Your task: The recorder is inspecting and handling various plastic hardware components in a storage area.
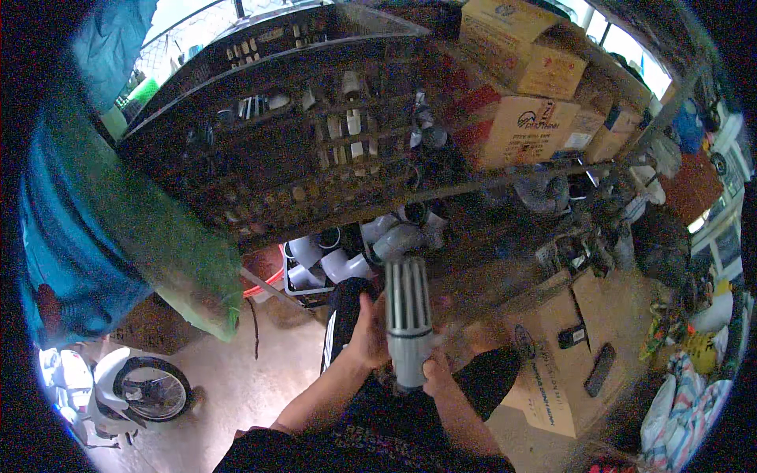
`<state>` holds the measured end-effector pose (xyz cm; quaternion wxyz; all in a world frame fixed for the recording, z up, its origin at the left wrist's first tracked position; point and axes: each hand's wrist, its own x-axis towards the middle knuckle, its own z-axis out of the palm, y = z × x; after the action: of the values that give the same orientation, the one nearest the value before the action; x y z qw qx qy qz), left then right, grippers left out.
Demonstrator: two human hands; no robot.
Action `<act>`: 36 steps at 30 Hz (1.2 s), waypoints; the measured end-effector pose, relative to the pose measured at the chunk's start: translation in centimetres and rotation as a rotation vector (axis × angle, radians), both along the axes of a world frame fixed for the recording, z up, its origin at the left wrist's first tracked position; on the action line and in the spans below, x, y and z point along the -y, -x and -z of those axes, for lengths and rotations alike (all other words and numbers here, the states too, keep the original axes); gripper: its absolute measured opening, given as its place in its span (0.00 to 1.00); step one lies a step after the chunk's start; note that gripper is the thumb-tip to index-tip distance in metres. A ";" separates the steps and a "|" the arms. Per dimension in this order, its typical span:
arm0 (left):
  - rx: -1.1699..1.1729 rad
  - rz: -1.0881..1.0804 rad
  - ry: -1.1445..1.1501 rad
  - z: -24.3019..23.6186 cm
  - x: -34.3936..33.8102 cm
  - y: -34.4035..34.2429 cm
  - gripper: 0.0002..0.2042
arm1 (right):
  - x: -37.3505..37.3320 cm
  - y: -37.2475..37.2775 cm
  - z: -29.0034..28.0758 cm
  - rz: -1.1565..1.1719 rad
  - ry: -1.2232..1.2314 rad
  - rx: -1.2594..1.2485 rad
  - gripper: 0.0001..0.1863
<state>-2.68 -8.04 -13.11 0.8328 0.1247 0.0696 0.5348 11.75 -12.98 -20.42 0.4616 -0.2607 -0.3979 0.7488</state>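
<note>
Grey ribbed plastic pipe fitting (408, 319), upright, just below the dark parts shelf (315, 150). Left hand (367, 331) wrapped round its left side; right hand (438, 374) gripping its lower end. Open cardboard box (552, 370) right of fitting.

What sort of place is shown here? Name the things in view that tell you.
Probably a plumbing-supply store or storeroom. Dark shelves hold rows of small fittings, cardboard boxes are stacked above, and both hands, left hand and right hand, hold a grey ribbed pipe fitting.
</note>
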 end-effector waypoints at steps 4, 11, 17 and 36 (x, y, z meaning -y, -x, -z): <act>-0.340 -0.080 -0.105 -1.0 -0.3 -0.3 0.31 | 0.1 -0.6 0.7 -0.024 0.054 -0.073 0.30; -0.309 -0.090 -0.188 -1.9 0.7 -0.6 0.32 | 0.4 -0.5 -0.2 0.007 0.036 0.007 0.29; -0.235 0.070 0.075 -0.6 -0.3 -0.5 0.39 | 0.8 -0.8 0.6 0.015 0.072 0.065 0.29; -0.463 -0.040 -0.246 -2.6 -3.1 -0.6 0.30 | -1.5 -0.3 -2.7 0.089 0.099 0.115 0.27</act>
<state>-2.05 -4.98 -10.51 0.7626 0.3427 0.1953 0.5127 12.06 -11.50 -17.71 0.4573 -0.3432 -0.3744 0.7300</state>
